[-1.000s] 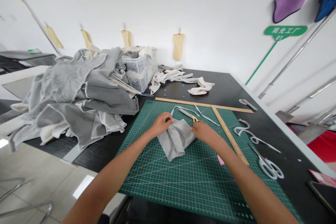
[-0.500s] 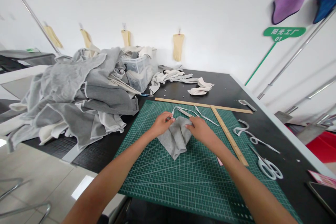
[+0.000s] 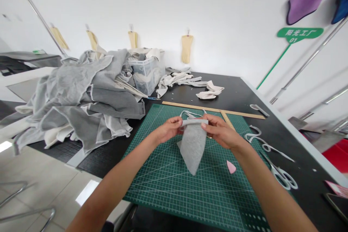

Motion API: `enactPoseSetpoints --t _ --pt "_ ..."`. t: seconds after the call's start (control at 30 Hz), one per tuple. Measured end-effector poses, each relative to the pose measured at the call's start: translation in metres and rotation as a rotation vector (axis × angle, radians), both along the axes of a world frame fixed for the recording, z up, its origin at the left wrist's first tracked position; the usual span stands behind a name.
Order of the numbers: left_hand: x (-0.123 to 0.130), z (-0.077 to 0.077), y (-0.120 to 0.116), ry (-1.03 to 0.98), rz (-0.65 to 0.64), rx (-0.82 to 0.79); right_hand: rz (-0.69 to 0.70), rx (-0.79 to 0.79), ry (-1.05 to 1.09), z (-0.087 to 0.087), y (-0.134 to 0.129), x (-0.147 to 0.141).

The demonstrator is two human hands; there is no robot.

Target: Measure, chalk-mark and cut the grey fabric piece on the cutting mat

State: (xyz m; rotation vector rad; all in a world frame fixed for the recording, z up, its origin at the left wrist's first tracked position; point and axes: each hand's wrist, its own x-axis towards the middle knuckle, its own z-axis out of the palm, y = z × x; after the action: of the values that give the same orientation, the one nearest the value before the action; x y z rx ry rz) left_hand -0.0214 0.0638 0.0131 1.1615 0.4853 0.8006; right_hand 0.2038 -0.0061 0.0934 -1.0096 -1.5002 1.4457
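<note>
Head view: I see the left hand (image 3: 170, 129) pinching the grey cloth (image 3: 193, 145) at one end of its top edge, the right hand (image 3: 221, 130) pinching the other. The cloth hangs pointed over the green mat (image 3: 168, 188), where a pink piece (image 3: 231, 167) lies left of white scissors (image 3: 284, 178).

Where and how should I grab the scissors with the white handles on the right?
Probably by the handle loops of the scissors, with the right hand coming from the near right side. They lie with loops nearer you and tips pointing away to the left, so that side meets the handles first. The right hand holds the grey cloth, so it would need freeing.
</note>
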Motion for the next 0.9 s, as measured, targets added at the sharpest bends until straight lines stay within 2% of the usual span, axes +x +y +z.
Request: enactPoseSetpoints --t 0.1,0.27,0.33,0.5,0.6,0.73,0.8,0.9 --pt "-0.003 0.01 -0.011 -0.162 -0.075 -0.079 0.1 0.026 -0.055 0.012 -0.006 0.014" --pt "0.001 0.005 -0.021 -0.038 -0.245 -0.112 0.119 0.031 -0.076 0.017 -0.008 0.021" --pt "0.005 0.0 -0.022 -0.014 -0.266 -0.115 0.123 0.025 -0.076 0.019 -0.009 0.02" --pt "0.01 -0.008 -0.019 0.036 -0.163 -0.116 0.092 0.102 -0.204 0.026 -0.008 0.026" --pt "0.007 -0.008 -0.012 0.1 -0.119 -0.076 0.065 0.239 -0.513 0.026 -0.006 0.033" --pt "0.005 -0.012 -0.006 0.183 -0.099 0.001 -0.077 0.408 -0.94 0.019 -0.002 0.036" --pt "0.008 -0.018 -0.006 0.187 -0.102 0.05 -0.133 0.443 -1.008 0.015 -0.001 0.033" --pt "0.017 -0.028 -0.009 0.175 -0.047 0.138 -0.121 0.455 -0.971 0.015 -0.001 0.029"
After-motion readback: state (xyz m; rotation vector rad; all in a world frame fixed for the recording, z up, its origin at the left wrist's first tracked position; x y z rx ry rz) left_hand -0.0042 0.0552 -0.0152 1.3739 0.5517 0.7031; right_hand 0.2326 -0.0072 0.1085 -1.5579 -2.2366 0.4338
